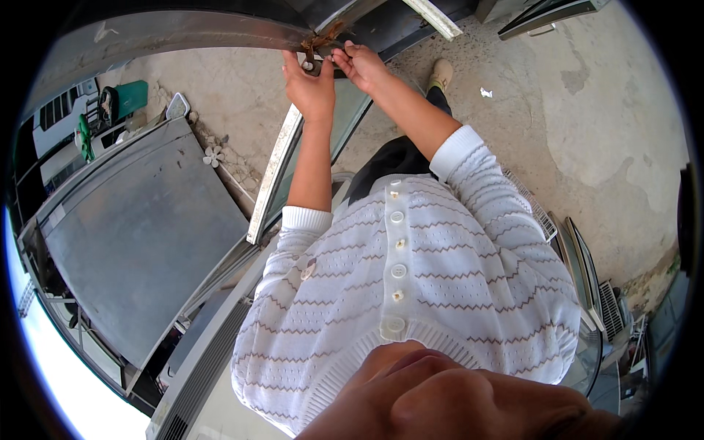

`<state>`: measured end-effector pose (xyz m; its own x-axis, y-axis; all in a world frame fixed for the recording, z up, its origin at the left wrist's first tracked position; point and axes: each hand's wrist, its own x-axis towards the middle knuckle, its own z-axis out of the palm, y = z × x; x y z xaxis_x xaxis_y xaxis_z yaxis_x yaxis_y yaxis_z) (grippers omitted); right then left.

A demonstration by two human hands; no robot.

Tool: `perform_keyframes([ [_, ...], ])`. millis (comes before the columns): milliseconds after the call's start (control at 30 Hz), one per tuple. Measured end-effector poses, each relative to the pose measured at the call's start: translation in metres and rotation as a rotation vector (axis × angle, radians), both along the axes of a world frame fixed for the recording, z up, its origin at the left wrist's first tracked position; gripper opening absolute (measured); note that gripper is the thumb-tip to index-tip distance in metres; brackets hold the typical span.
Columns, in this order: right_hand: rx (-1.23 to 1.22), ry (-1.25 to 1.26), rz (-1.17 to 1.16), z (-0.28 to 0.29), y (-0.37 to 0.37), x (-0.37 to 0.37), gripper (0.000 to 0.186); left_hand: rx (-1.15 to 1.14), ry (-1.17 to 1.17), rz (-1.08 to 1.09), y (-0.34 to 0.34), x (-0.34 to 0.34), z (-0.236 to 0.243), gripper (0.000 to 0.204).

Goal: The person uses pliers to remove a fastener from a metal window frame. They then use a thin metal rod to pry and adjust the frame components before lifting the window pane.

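A long dark metal beam [213, 34] crosses the top of the view, with a rusty corner fitting [327, 35] and a small round metal piece at its underside. My left hand [310, 95] grips around that round piece [308, 66], index finger against the beam edge and thumb raised beside it. My right hand [367, 73] is just right of it, fingertips pinched on a dark metal piece [339, 49] by the rust; its exact shape is hidden. A white-framed glass panel [273, 182] stands below my left hand, beside that forearm.
At left lie a large grey metal panel [136, 235] on a frame, a green object [130, 99] and a small fan blade [213, 155]. Concrete floor [572, 110] spreads right, with my shoe [441, 75]. Glass panels and racks [609, 308] lean at lower right. Another framed panel [546, 18] is at top right.
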<state>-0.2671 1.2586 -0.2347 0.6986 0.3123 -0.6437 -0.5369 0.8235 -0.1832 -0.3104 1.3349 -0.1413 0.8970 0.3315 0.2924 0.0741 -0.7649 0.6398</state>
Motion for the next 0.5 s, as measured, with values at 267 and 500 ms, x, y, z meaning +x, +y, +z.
perform_keyframes([
  [267, -0.446, -0.413, -0.031, 0.034, -0.01, -0.001, 0.019, -0.113, 0.125, -0.054, 0.009, 0.003, 0.01, 0.068],
  [500, -0.646, -0.562, -0.072, 0.034, -0.006, -0.008, 0.019, -0.092, 0.153, -0.022, 0.008, 0.003, 0.011, 0.069],
])
